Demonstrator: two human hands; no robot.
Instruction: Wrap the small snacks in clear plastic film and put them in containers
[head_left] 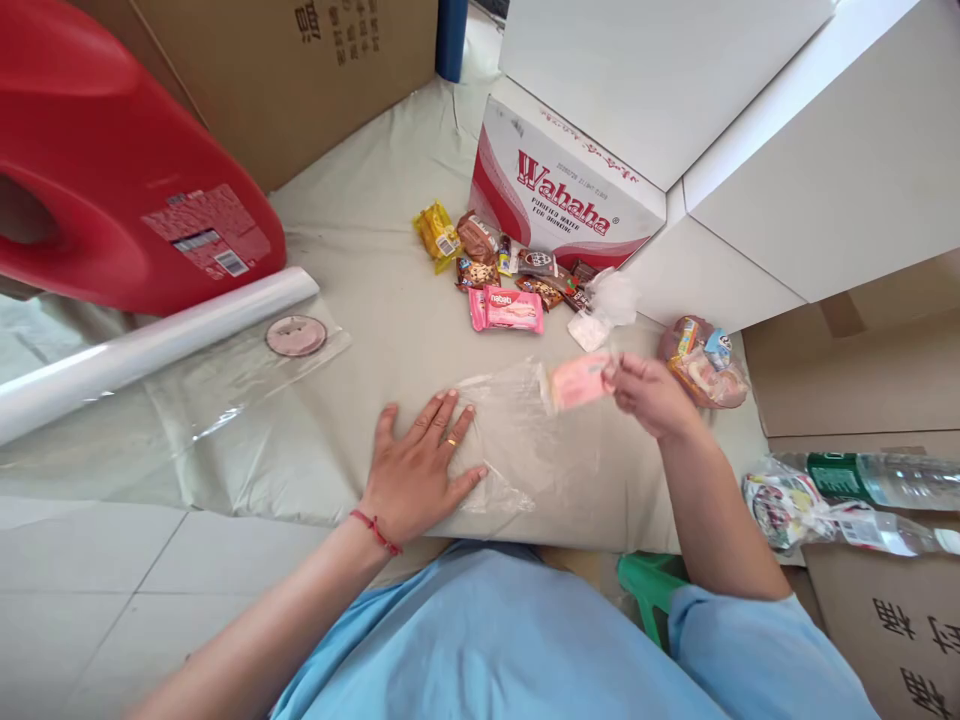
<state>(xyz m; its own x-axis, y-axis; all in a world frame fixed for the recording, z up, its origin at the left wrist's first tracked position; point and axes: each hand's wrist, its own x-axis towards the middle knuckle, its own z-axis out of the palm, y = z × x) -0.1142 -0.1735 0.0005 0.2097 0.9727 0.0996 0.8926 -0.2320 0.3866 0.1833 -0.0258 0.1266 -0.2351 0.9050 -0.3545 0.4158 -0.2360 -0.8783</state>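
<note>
My left hand (425,458) lies flat with fingers spread on the covered table, its right fingers at the edge of a clear plastic bag or sheet (517,440). Between thumb and fingers of my right hand (651,392) is a pink packet (577,383), held by its right end over the plastic. Motion blurs its print. Beyond lie two pink nabati wafer packs (511,310), a yellow snack packet (436,235) and several brown-wrapped snacks (478,236). A crumpled white plastic bag (609,300) is near them.
A white-and-red Wahaha box (559,190) stands behind the snacks. At left are a red jug (135,170) and a roll of clear film (157,350) with a round pink disc (296,335). A filled snack bag (703,362) sits at right, near plastic bottles (892,480).
</note>
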